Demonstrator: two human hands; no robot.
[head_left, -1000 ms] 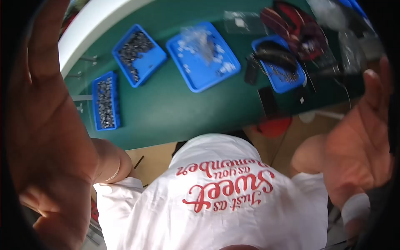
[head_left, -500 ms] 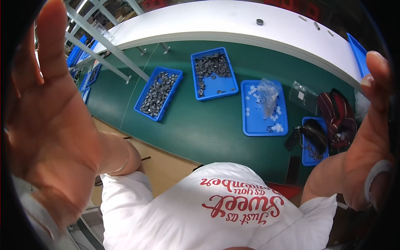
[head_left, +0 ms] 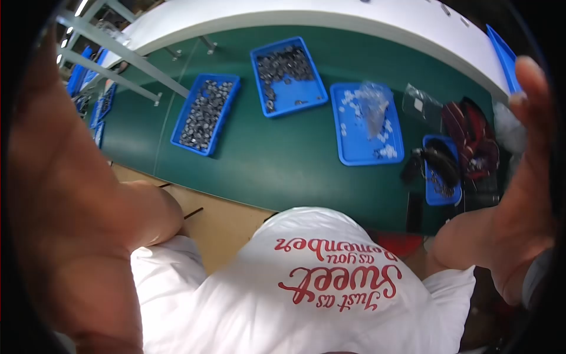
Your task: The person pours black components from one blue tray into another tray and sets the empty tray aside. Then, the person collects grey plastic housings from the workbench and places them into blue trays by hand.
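Note:
My left hand (head_left: pixel 65 194) is raised close to the camera at the left edge, its palm large in view and its fingers mostly cut off. My right hand (head_left: pixel 527 153) is raised at the right edge, fingers stretched, with nothing seen in it. Neither hand touches the green table (head_left: pixel 259 159). On it lie a blue tray of small dark parts (head_left: pixel 204 115), a second blue tray (head_left: pixel 295 91) partly filled with dark pieces, and a larger blue tray (head_left: pixel 356 147) with white pieces and a clear plastic bag (head_left: pixel 374 106).
A small blue tray (head_left: pixel 433 192) holds a dark pouch (head_left: pixel 440 162) and a chain. Beside it lies a dark red cloth bag (head_left: pixel 469 135). A dark phone-like slab (head_left: pixel 414 211) is near the table's front edge. A white shelf (head_left: pixel 283 13) runs along the back; metal bars (head_left: pixel 127 50) stand left.
The camera view has tilted and shifted, so the trays appear higher and further left than half a second ago. My left hand's fingers have moved largely out of view; both hands remain raised.

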